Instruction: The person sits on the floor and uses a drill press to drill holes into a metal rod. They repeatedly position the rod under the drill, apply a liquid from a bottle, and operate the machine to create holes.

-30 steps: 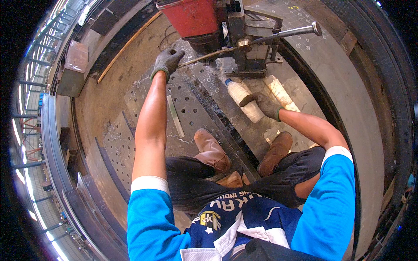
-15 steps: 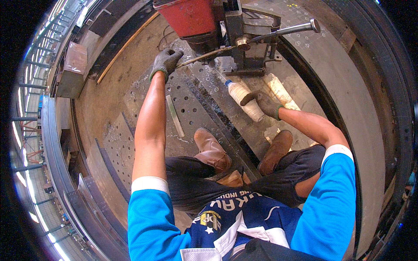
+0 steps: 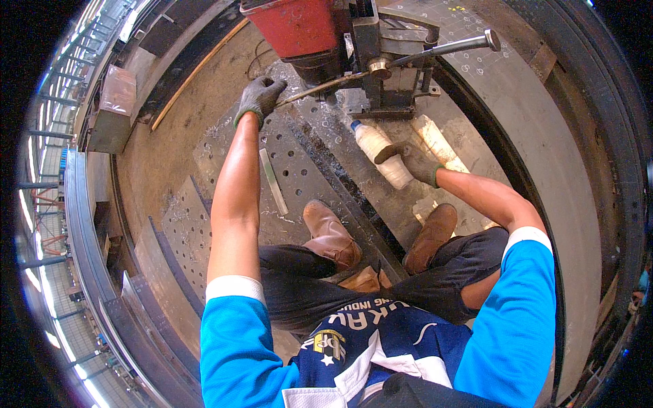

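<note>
My left hand [image 3: 260, 98], in a grey work glove, has its fingers curled at the end of a long metal lever [image 3: 320, 88]. The lever runs to a round hub on a dark drilling machine [image 3: 382, 68]; the hand hides its near end. My right hand [image 3: 420, 163], also gloved, is closed around a pale plastic bottle [image 3: 373, 141] with a blue cap. The bottle is tilted, its cap pointing toward the machine's base. A metal plate [image 3: 274, 139] with many round holes lies below my left hand.
A red bucket-shaped container [image 3: 292, 28] is beside the machine. A thin metal strip [image 3: 273, 182] lies on the plate near my boots [image 3: 331, 234]. A second lever with a round knob [image 3: 492, 41] sticks out right. Wide steel beams [image 3: 571, 224] curve along the right side.
The bottle's capped end has shifted very slightly toward the machine in my right hand. My left hand and the lever look almost unmoved.
</note>
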`<control>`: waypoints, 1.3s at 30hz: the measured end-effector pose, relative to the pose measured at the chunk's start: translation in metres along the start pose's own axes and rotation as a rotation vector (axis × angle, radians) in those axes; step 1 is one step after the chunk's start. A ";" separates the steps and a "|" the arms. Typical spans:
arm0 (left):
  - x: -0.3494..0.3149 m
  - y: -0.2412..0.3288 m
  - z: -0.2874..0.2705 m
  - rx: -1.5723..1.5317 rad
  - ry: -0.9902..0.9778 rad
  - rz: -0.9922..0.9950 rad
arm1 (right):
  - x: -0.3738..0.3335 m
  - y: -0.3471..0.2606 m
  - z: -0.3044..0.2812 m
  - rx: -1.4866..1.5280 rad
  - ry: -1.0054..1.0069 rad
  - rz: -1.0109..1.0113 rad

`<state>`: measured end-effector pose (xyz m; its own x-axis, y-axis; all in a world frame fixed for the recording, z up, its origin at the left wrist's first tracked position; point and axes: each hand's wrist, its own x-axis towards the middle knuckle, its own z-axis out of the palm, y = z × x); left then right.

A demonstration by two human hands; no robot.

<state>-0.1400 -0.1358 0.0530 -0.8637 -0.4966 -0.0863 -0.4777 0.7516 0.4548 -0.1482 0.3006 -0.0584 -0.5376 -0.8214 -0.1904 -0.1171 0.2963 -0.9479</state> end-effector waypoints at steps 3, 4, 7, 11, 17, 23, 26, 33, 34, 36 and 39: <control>-0.001 0.001 0.000 -0.010 0.022 0.025 | 0.001 -0.001 0.000 0.065 0.001 -0.100; -0.002 0.001 0.000 -0.007 0.020 0.026 | 0.002 0.000 0.000 0.071 -0.023 -0.167; -0.001 0.002 -0.002 0.047 0.007 0.040 | 0.002 0.004 0.000 0.095 -0.040 -0.135; -0.002 0.001 -0.002 0.007 -0.002 0.014 | 0.003 0.010 0.001 0.119 -0.047 -0.073; 0.004 -0.006 0.005 -0.008 0.014 0.005 | -0.001 0.001 0.000 0.049 -0.023 0.029; 0.007 -0.011 0.009 -0.034 0.033 0.009 | -0.001 -0.005 0.000 -0.018 0.030 -0.016; 0.004 -0.009 0.007 -0.019 0.024 0.020 | 0.000 0.000 0.000 0.044 0.026 -0.046; 0.000 -0.003 0.004 -0.022 0.022 0.011 | -0.001 0.000 -0.002 -0.159 0.043 -0.058; 0.000 -0.003 0.004 -0.010 0.023 0.017 | -0.001 -0.002 -0.002 -0.137 0.030 -0.035; 0.001 -0.003 0.004 -0.009 0.009 0.019 | -0.003 -0.004 -0.001 -0.133 0.036 -0.026; 0.003 -0.005 0.005 -0.009 -0.002 0.014 | -0.006 -0.004 0.000 -0.186 0.090 -0.068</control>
<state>-0.1412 -0.1389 0.0461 -0.8706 -0.4852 -0.0812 -0.4639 0.7547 0.4639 -0.1445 0.3040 -0.0532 -0.5946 -0.7982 -0.0965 -0.3027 0.3334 -0.8928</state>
